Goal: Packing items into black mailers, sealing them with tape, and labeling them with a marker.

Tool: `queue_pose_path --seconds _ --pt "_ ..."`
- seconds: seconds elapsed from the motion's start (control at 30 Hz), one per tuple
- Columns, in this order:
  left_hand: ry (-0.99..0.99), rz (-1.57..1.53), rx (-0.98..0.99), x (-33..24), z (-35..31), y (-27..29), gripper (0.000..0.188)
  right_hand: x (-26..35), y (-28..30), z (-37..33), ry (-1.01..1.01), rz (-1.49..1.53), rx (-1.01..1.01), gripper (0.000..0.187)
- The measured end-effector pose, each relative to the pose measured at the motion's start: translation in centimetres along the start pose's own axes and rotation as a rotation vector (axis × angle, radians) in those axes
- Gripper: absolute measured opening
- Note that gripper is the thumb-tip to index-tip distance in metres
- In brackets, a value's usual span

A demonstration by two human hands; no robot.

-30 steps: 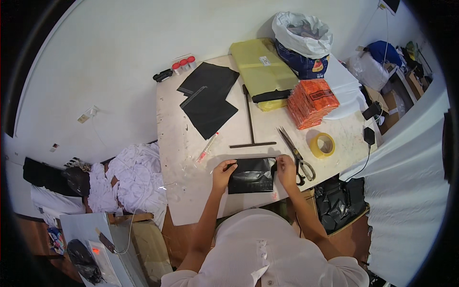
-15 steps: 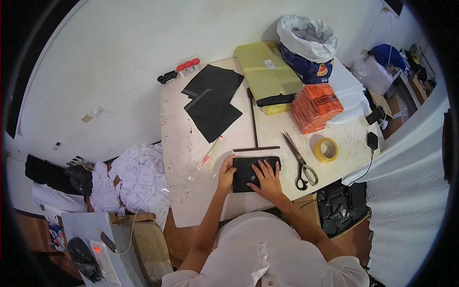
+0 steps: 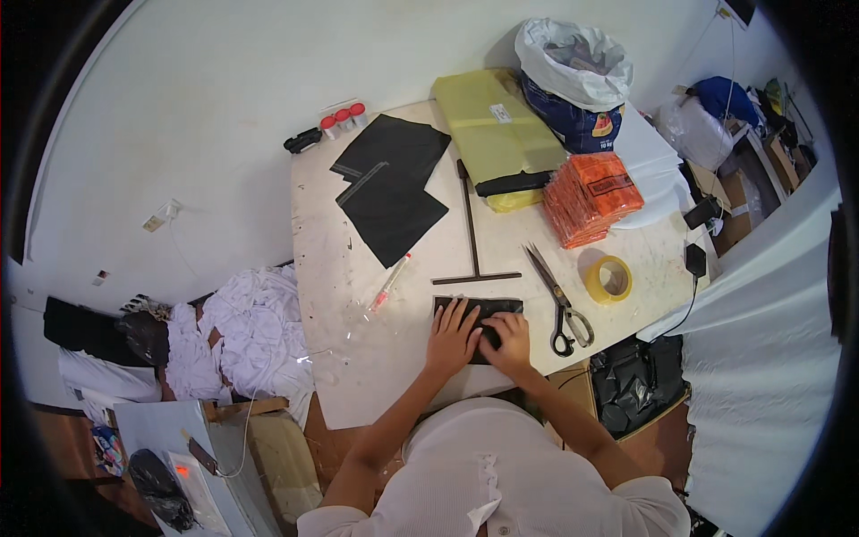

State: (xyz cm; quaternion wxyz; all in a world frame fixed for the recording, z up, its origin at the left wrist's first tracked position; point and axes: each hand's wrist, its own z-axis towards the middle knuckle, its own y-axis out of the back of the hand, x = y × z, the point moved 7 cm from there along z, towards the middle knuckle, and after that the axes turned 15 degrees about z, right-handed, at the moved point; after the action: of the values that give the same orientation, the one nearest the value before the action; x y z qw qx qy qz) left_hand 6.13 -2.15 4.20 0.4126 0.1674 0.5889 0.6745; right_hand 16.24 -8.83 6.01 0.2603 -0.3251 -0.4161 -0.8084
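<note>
A black folded plastic packet [image 3: 503, 305] lies flat at the table's near edge, partly hidden under both of my hands. Across its left half rests my left hand [image 3: 450, 338], fingers stretched out and slightly spread. My right hand [image 3: 508, 343] lies on the right half with its fingers extended, its thumb side close to the left fingertips. Just beyond the packet is a dark T-shaped ruler [image 3: 474, 233]. To the right lie large scissors [image 3: 562, 300] with black and metal handles. A red-and-white pen [image 3: 390, 281] is to the left.
Two black bags [image 3: 392, 215] overlap at the back left. A yellow package [image 3: 492, 125], a stack of orange packets [image 3: 591, 197] and a blue-and-white sack [image 3: 573, 89] crowd the back right. A yellow tape roll [image 3: 608, 279] sits right of the scissors.
My left hand has moved from the packet's left edge onto its top, fingers now flat. My right hand has shifted slightly right and down. The whole view has shifted a little.
</note>
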Motion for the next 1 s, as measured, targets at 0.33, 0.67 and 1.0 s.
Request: queue_pose_path --seconds 0.33,0.67,1.0 --pt "-0.089 0.217 -0.132 -1.5 -0.5 0.1 0.032 -4.6 -1.5 10.5 -0.220 -0.189 -0.043 0.025" --pt "-0.041 0.097 -0.150 -2.2 -0.8 1.4 0.033 -6.4 -4.6 10.7 -0.404 -0.191 0.289 0.028" --pt "0.023 0.126 -0.189 -1.7 -0.3 0.9 0.031 -6.9 -4.0 8.6 -0.444 -0.078 0.218 0.026"
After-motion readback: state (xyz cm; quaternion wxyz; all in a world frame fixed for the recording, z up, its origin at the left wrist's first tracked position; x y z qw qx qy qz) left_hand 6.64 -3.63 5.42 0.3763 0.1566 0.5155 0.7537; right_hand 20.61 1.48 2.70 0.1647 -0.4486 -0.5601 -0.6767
